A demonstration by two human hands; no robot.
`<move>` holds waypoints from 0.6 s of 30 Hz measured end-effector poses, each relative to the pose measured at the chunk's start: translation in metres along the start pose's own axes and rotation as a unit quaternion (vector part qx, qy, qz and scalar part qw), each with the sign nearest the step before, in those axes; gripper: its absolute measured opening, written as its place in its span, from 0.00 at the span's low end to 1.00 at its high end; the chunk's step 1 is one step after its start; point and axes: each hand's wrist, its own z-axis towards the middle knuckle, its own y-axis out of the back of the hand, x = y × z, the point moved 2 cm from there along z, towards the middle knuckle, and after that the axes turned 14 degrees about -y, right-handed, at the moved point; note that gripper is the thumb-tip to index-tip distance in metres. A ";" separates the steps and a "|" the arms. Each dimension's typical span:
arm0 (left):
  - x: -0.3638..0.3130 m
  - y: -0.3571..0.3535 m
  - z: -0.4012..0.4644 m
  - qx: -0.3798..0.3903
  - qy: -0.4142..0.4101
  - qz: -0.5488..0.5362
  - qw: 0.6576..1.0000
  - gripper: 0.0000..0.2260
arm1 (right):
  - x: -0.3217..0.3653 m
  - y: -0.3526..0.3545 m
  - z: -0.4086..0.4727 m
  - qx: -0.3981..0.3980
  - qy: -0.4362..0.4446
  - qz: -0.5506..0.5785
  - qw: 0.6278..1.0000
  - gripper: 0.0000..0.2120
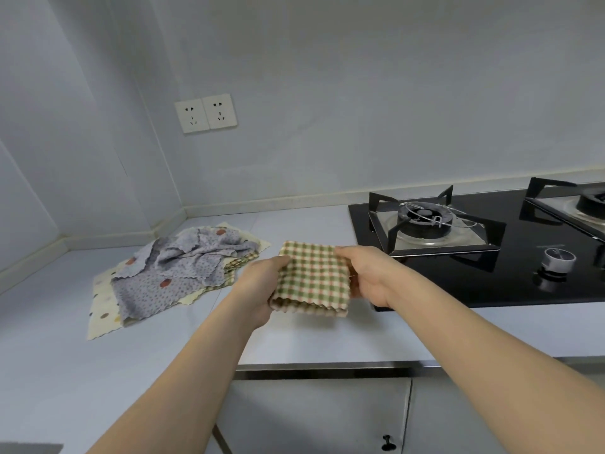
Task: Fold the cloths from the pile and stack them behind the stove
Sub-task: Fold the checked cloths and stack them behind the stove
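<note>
A folded green-and-cream checked cloth (312, 278) hangs a little above the counter, held between both hands. My left hand (258, 286) grips its left edge, my right hand (370, 276) grips its right edge. To the left lies the pile of cloths (176, 267): a crumpled grey dotted one on top, a checked one under it, and a cream spotted one at the bottom. The black glass gas stove (474, 257) sits on the right with two burners.
The pale counter (294, 335) runs from the left corner to the stove, with a narrow strip (294, 214) between stove and wall. A double wall socket (206, 113) is above the pile. A stove knob (558, 258) is at front right. Cabinet doors (320, 417) lie below.
</note>
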 end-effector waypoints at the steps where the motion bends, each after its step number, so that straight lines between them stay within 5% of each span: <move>1: 0.006 0.000 0.014 -0.008 0.004 0.006 1.000 0.09 | 0.001 -0.001 0.011 0.009 -0.018 -0.006 1.000 0.10; 8: 0.023 -0.004 0.095 0.011 0.090 0.009 0.996 0.08 | 0.039 0.003 0.075 -0.044 -0.077 -0.038 0.995 0.08; 18: -0.150 -0.092 0.079 0.108 0.160 0.031 0.981 0.07 | 0.151 0.066 -0.039 -0.136 -0.141 0.050 0.979 0.11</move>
